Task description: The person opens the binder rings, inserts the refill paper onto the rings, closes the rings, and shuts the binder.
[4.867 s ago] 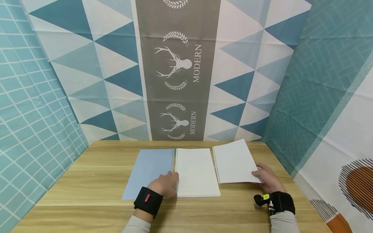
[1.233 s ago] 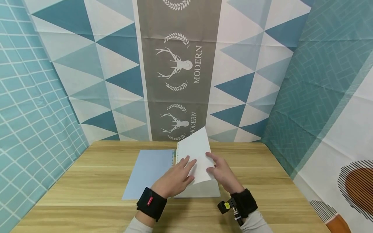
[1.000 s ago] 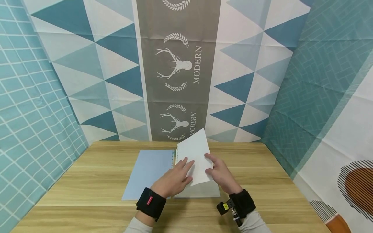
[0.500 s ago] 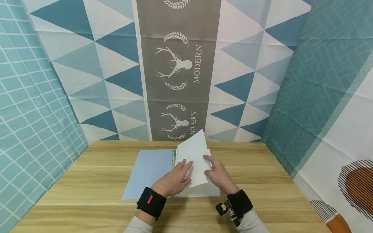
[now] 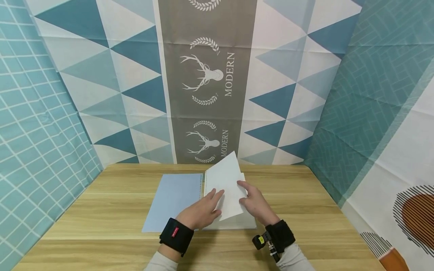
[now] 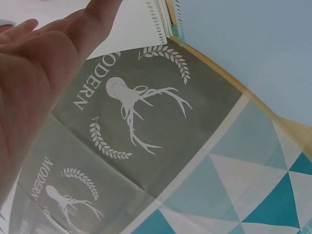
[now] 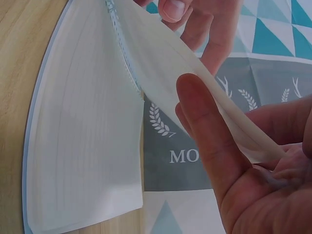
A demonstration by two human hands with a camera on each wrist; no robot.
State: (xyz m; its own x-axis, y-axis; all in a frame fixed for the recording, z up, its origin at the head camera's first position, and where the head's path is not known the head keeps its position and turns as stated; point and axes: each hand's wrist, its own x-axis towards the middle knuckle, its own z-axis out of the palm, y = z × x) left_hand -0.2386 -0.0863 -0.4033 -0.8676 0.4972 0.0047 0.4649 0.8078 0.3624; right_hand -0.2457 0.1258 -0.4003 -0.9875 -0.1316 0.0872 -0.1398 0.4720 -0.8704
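Observation:
An open loose-leaf notebook (image 5: 249, 223) lies on the table, with its pale blue cover (image 5: 174, 199) flat to the left and ruled pages on the right. Over those pages slants white hole-punched paper (image 5: 226, 175), raised at its far and right sides. My right hand (image 5: 255, 203) pinches its right edge between thumb (image 7: 207, 117) and fingers. My left hand (image 5: 200, 211) reaches across the paper's lower left with fingers extended. In the left wrist view, the punched edge (image 6: 157, 22) is close beside the ring spine (image 6: 174, 30). The right wrist view shows the paper bowed along that spine.
The wooden table (image 5: 112, 210) extends around the notebook. Behind it hangs a patterned cloth (image 5: 207, 113) with deer heads and triangles. Teal tiled cloth (image 5: 37, 113) closes off the left side. My right wrist carries a strapped camera (image 5: 259, 241).
Several seconds ago the paper was to the right of the notebook in my right hand; now it is over the pages. In the last second it has shifted slightly down and left, with my left fingers lower.

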